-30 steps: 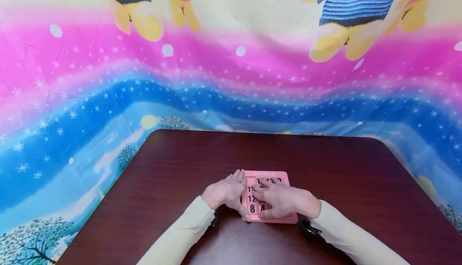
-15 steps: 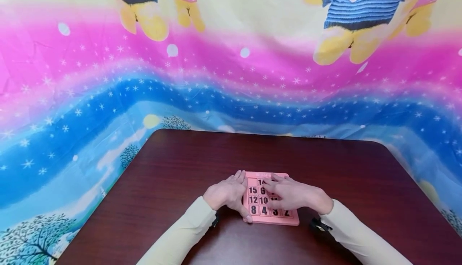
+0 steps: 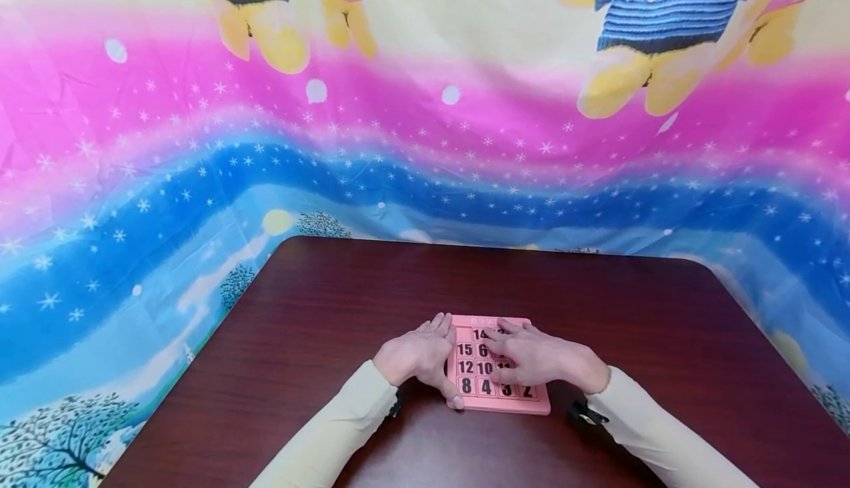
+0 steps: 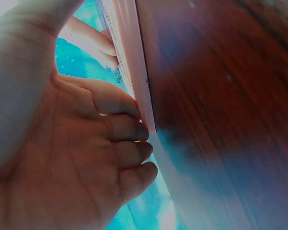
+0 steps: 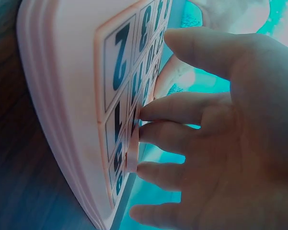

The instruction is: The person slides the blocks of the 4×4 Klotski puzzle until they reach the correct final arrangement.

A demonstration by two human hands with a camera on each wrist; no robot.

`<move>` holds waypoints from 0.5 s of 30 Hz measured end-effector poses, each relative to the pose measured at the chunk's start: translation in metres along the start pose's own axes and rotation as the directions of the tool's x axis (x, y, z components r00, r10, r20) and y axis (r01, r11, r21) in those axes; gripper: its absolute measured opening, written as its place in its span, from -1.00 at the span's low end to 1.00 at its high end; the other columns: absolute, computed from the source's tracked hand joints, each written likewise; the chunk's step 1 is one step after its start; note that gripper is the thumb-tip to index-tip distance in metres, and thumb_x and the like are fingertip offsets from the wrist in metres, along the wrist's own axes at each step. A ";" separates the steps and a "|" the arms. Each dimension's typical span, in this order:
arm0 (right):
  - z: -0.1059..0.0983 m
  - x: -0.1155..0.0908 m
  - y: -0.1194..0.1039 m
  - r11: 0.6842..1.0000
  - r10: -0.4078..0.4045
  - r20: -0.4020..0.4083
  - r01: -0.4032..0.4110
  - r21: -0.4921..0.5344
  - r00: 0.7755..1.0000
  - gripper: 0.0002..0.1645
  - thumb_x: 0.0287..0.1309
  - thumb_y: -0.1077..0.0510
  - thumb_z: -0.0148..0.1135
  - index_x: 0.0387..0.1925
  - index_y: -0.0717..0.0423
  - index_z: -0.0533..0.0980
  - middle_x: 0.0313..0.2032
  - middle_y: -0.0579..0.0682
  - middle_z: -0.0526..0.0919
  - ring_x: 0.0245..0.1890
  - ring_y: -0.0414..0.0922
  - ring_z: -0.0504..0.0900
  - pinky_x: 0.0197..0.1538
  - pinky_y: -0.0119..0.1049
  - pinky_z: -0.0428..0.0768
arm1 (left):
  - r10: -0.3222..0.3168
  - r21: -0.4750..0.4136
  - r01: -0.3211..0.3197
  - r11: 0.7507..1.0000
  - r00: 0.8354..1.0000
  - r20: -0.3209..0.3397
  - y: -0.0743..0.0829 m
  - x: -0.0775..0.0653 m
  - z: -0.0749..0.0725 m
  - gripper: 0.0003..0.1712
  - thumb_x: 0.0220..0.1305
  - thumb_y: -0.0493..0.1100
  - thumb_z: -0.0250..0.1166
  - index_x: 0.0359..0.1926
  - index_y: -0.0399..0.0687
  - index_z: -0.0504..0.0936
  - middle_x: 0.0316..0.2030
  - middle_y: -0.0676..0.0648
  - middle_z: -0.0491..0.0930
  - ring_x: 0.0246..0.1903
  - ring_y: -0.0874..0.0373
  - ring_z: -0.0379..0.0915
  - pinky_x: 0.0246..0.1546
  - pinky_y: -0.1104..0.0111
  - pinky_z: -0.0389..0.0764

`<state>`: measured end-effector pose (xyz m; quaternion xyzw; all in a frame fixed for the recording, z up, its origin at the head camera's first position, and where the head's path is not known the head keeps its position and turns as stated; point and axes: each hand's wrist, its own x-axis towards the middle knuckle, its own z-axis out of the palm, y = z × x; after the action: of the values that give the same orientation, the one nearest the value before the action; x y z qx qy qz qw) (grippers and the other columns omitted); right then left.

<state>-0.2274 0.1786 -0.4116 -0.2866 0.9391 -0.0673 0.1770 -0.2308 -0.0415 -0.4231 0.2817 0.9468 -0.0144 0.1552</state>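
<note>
On a dark-brown wooden counter [image 3: 372,277] before a pink-and-blue patterned cloth [image 3: 398,133] lies a flat pink numbered-tile puzzle [image 3: 474,368], left hand [image 3: 418,354] along its left edge, right hand [image 3: 544,357] over its tiles [image 3: 486,386], both with fingers outstretched.

place: screened-off work nook, room type unclear | signs: snowflake-print cloth [image 3: 412,133] hanging behind wood-grain table [image 3: 358,289]
</note>
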 end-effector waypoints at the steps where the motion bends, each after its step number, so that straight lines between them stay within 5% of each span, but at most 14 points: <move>1: 0.000 0.000 -0.001 1.000 0.000 -0.002 0.000 -0.001 1.000 -0.21 0.24 -0.26 0.21 0.39 -0.01 0.35 0.45 0.03 0.28 0.55 0.16 -0.03 0.49 0.31 0.02 | 0.000 0.001 0.000 1.000 1.000 -0.002 0.000 0.000 0.000 0.54 -0.31 0.57 0.44 0.52 -0.23 0.02 0.55 -0.22 -0.10 0.56 0.00 -0.21 0.56 0.27 0.00; 15: 0.000 0.007 -0.009 0.997 -0.037 -0.044 0.034 -0.065 0.998 -0.27 0.24 -0.25 0.21 0.33 0.01 0.43 0.40 0.04 0.37 0.53 0.17 0.03 0.43 0.36 0.06 | -0.005 -0.015 0.005 1.000 1.000 -0.001 0.000 0.000 -0.001 0.55 -0.31 0.55 0.46 0.52 -0.24 0.02 0.55 -0.23 -0.09 0.56 0.00 -0.20 0.56 0.27 0.01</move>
<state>-0.2280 0.1678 -0.4118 -0.3071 0.9394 -0.0466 0.1449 -0.2307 -0.0414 -0.4221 0.2784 0.9476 -0.0073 0.1566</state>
